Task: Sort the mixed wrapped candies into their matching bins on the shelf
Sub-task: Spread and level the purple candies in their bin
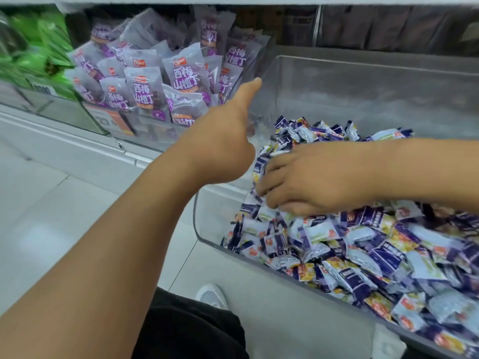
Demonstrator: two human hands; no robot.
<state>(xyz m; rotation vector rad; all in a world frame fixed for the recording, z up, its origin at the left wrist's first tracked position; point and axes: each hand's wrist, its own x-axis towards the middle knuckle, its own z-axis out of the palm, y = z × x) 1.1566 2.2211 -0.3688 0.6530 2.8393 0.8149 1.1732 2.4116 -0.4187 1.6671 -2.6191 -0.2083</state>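
The left hand [220, 149] reaches out from the lower left toward the near left corner of the clear bin [259, 270]. Only its back and one extended digit show; the other fingers are turned away from the camera, so whether they grip anything cannot be told. The extended digit lies in front of the see-through side wall of the neighbouring bin [145, 130], but whether it touches that wall is unclear.

The right hand [311, 180] comes in from the right edge, its arm cut off there. It lies palm down on the heap of wrapped candies [363, 255], fingers curled into the pile near the bin's left end. The fingertips are buried among the wrappers, and it seems to be gathering a few, though no single piece can be made out in its grip.

The candies, in blue, white and yellow wrappers, fill the clear bin's floor; the bin runs off the right and bottom edges. The far bins hold larger purple packets [145, 92] standing upright, and to their left green packets [41, 42], blurred and cut by the edge. A dark, indistinct row sits at the upper right. A white shoe [211, 296] shows on the tiled floor [51, 203] below.
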